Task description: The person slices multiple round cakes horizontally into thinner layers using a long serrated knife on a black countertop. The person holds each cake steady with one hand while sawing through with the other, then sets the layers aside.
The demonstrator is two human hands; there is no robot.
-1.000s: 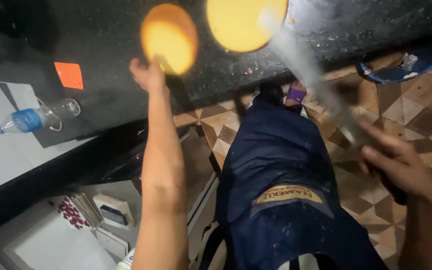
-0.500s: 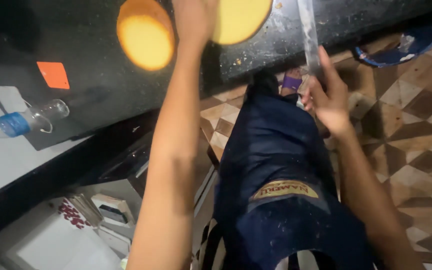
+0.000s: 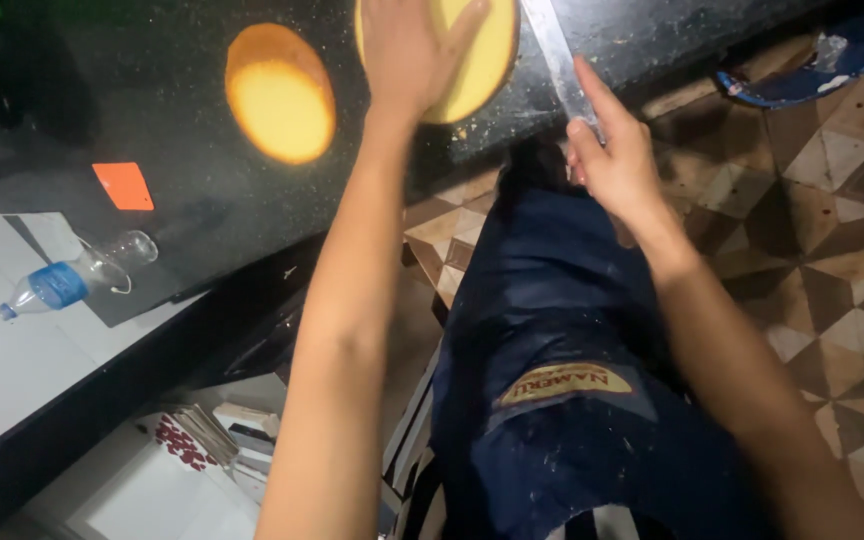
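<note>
Two round sponge cakes lay on the dark counter. The left hand pressed flat, unclenched, on the nearer cake; the right hand gripped a long knife. The cake looked soft, crumbly, best steadied from above.

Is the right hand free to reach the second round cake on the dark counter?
Probably not: the right hand grips a long blade, and the left hand lies between it and that cake.
</note>
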